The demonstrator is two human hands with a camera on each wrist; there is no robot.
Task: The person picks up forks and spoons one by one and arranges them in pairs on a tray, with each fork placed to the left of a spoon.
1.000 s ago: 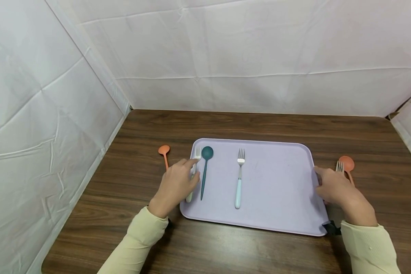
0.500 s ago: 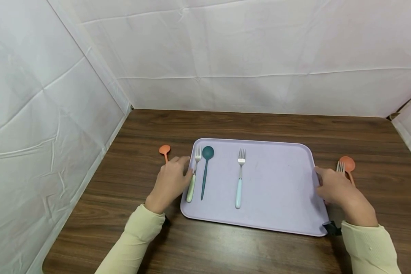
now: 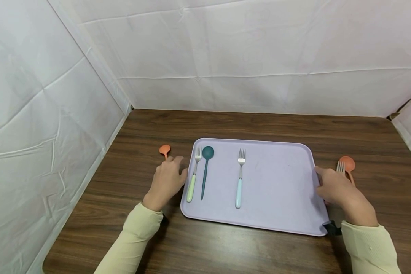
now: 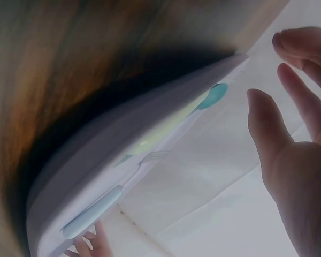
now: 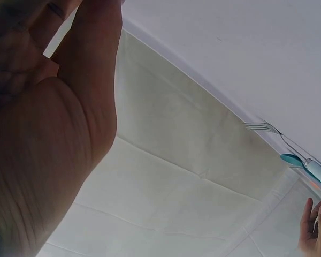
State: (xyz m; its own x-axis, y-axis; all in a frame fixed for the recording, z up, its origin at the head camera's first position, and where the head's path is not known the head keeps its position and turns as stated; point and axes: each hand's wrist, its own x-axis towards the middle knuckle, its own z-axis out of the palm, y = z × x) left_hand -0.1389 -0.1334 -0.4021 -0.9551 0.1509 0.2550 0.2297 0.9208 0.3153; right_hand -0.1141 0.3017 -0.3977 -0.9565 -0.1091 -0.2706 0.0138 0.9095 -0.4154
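A lilac tray (image 3: pixel 274 190) lies on the wooden table. On it rest a green-handled fork (image 3: pixel 191 188), a dark teal spoon (image 3: pixel 207 153) and a fork with a pale blue handle (image 3: pixel 238 193). Left of the tray, my left hand (image 3: pixel 166 178) has relaxed, slightly spread fingers and holds nothing. It covers the handle of an orange spoon (image 3: pixel 164 149). At the tray's right edge is my right hand (image 3: pixel 336 187), its fingertips right at the rim. Beyond its knuckles show fork tines (image 3: pixel 340 166) and a second orange spoon (image 3: pixel 348 163); that fork's handle is hidden.
White cloth walls (image 3: pixel 246 53) stand behind and beside the wooden table (image 3: pixel 246 251). A black strap end (image 3: pixel 332 228) lies by the right cuff, close to the tray's near right corner. Pale yellow sleeves (image 3: pixel 140 230) cover both forearms.
My left hand has moved left, off the tray and away from the green-handled fork, to over the left orange spoon's handle. My right hand has stayed where it was.
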